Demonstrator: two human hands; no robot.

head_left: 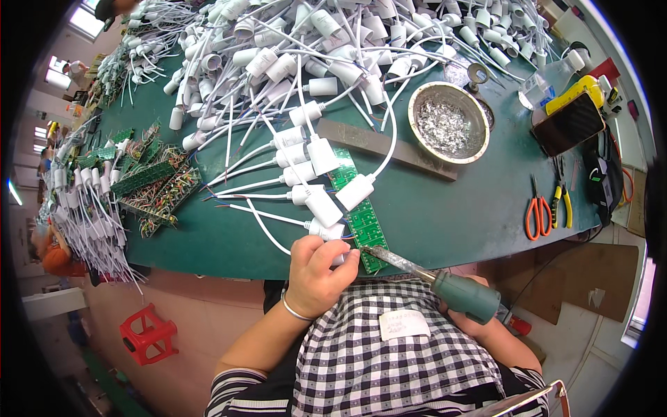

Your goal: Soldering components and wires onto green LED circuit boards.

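Observation:
My left hand (pixel 316 274) is closed at the near end of a narrow green circuit board (pixel 366 226), its fingers pinched around a white cylindrical lamp holder (pixel 338 260), mostly hidden by them. Thin coloured wires run to the board beside my fingertips. A soldering iron (pixel 464 295) with a green handle is gripped by my right hand (pixel 462 320), which the handle partly covers. Its dark metal tip reaches the board's edge just right of my left fingers. Several white lamp holders with cables (pixel 325 207) lie over and beside the board.
A heap of white corded holders (pixel 278 66) covers the table's far side. A dark bar (pixel 389 149) lies near a round bowl (pixel 448 125) of silvery solder bits. Orange-handled scissors (pixel 538 217), yellow pliers (pixel 563 201) and a phone (pixel 568 125) lie right. Stacked boards (pixel 156 181) sit left.

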